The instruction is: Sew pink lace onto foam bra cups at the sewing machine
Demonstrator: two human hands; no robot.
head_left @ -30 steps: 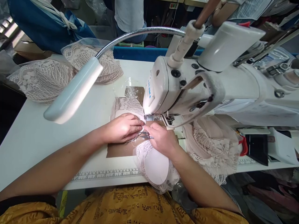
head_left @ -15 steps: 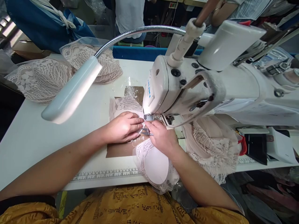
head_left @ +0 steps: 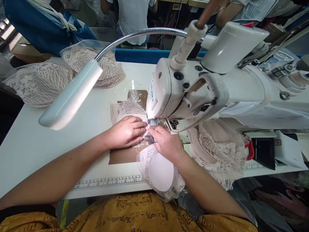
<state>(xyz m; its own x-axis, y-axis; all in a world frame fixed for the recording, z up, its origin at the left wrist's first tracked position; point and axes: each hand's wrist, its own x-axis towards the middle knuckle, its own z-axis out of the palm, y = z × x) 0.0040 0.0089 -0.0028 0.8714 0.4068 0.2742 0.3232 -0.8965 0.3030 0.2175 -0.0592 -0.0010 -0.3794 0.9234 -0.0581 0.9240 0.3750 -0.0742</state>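
Observation:
My left hand (head_left: 129, 132) presses down on white lace fabric (head_left: 124, 109), its fingers close together and its fingertips pinching the edge beside the presser foot (head_left: 152, 122). From under my right hand (head_left: 167, 141) stick the blades of small scissors (head_left: 150, 139), pointing left; their handles are hidden in the palm. The right thumb and forefinger touch the lace edge just in front of the foot. Below that hand a lace bra cup (head_left: 161, 172) with a smooth white lining hangs toward the table's front edge. The machine head hides the needle.
The white sewing machine (head_left: 166, 87) fills the right side. A lamp (head_left: 71, 96) on a bendy neck hangs over the left. Stacks of lace cups (head_left: 42, 83) lie back left, more lace (head_left: 217, 151) right. Brown board (head_left: 123, 156) and a ruler strip (head_left: 108, 182) mark the tabletop.
The view has shifted slightly, so most things sit a little further left. Both hands stay at the presser foot, and the scissor blades have swung slightly and show more.

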